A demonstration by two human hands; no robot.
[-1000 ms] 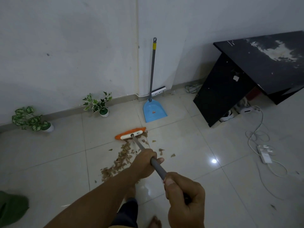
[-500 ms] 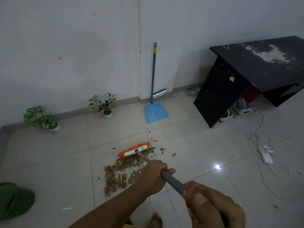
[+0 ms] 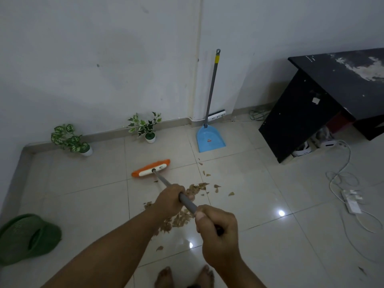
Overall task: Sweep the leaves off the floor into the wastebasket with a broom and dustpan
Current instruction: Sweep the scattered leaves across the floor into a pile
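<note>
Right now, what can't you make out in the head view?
- Leaf pile: its middle is hidden behind the left hand and forearm.
- Broom: handle end buried in the right hand.
- Green wastebasket: cut by the left edge; contents unreadable.
- Black desk: cut by the right edge.
- Dustpan label: too small.
</note>
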